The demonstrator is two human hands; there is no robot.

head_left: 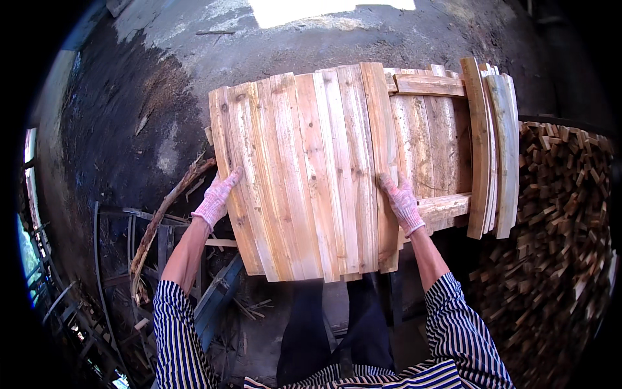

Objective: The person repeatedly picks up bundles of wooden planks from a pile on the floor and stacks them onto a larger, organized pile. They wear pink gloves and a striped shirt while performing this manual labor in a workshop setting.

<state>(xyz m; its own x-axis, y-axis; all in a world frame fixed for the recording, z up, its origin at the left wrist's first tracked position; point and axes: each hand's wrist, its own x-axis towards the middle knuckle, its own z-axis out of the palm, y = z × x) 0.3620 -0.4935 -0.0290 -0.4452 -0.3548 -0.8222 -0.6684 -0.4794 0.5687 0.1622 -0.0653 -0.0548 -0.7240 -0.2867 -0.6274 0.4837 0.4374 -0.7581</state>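
A row of pale wooden boards (pixel 311 175) lies side by side in front of me, their ends uneven. My left hand (pixel 219 198), in a pinkish knit glove, grips the row's left edge. At the right edge my right hand (pixel 401 202), gloved alike, has its thumb on the outermost board, and some of its fingers are hidden. To the right, more boards (pixel 424 126) lie lower between two crosspieces, the far crosspiece (pixel 427 85) and the near crosspiece (pixel 446 206). Several upright-looking slats (pixel 477 146) stand at that end. What supports the boards is hidden.
A big heap of cut wood pieces (pixel 551 240) fills the right side. On the left lie a long crooked branch (pixel 162 211), a dark metal frame (pixel 97 259) and a blue beam (pixel 217 301). Dark, stained ground (pixel 259 48) stretches beyond the boards.
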